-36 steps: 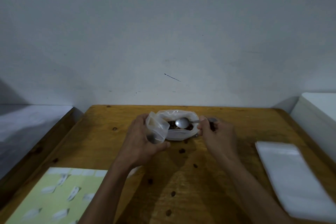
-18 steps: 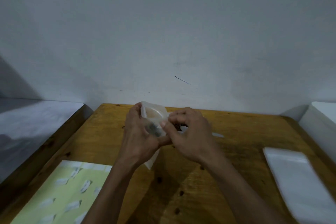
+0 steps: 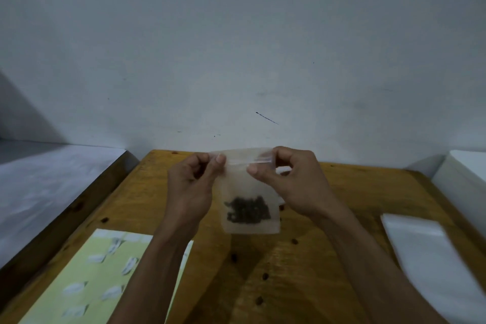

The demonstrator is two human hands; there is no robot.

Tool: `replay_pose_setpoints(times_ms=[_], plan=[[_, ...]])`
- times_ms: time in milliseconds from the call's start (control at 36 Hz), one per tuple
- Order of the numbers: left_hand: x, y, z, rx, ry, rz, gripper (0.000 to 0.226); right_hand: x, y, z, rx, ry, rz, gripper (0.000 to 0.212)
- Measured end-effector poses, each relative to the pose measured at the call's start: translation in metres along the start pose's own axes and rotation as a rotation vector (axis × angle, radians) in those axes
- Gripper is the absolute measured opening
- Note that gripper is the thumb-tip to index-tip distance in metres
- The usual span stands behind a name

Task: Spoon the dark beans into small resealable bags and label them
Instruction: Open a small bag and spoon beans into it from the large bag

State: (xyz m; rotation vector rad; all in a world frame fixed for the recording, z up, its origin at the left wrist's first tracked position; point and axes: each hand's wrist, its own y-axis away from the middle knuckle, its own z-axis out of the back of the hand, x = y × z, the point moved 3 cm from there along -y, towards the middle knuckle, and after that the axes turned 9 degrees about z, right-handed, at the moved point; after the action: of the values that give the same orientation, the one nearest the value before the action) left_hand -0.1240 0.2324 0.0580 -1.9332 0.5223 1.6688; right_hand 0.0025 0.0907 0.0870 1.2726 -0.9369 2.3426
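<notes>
Item: small resealable bag (image 3: 249,192), clear plastic, held upright in the air above the wooden table (image 3: 342,218), between both hands. Left hand (image 3: 193,187): thumb and forefinger pinched closed on the bag's top left corner, at the seal strip. Right hand (image 3: 286,181): thumb and forefinger pinched closed on the top edge towards the right corner, other fingers curled. Contents: dark beans (image 3: 248,210), a small clump settled at the bag's bottom, well below the fingertips. Nearby: yellow label sheet (image 3: 92,279) at lower left; stack of empty clear bags (image 3: 431,258) lying flat at right.
</notes>
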Motion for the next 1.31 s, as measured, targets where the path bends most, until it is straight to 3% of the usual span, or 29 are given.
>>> replay_pose_setpoints(times_ms=[139,222,361,528,778,944,1083,1194,1306], plan=[[-0.001,0.004,-0.013,0.172,0.057,0.065,0.050,-0.004,0.003,0.005,-0.087,-0.186,-0.070,0.018],[-0.002,0.007,-0.018,0.267,-0.031,0.062,0.028,-0.007,0.006,0.008,-0.067,-0.222,-0.077,0.014],[-0.005,0.010,-0.025,0.261,-0.021,0.072,0.025,-0.007,0.009,0.005,-0.036,-0.282,-0.094,0.009],[-0.008,0.017,-0.034,0.231,-0.017,0.073,0.022,-0.015,0.014,0.007,-0.082,-0.374,-0.153,0.028],[-0.014,0.024,-0.023,0.216,0.110,0.162,0.043,-0.010,0.027,0.009,-0.088,-0.615,-0.285,0.038],[-0.024,0.034,-0.017,0.238,0.155,0.286,0.027,-0.001,0.037,0.011,-0.003,-0.709,-0.347,0.031],[-0.028,0.047,-0.003,0.164,0.125,0.284,0.023,0.004,0.048,0.005,-0.064,-0.631,-0.364,0.047],[-0.026,0.057,0.009,0.161,0.097,0.345,0.015,0.013,0.060,-0.006,-0.071,-0.660,-0.370,0.038],[-0.023,0.071,0.030,0.216,-0.015,0.382,0.027,0.018,0.079,-0.022,-0.027,-0.641,-0.395,0.021]])
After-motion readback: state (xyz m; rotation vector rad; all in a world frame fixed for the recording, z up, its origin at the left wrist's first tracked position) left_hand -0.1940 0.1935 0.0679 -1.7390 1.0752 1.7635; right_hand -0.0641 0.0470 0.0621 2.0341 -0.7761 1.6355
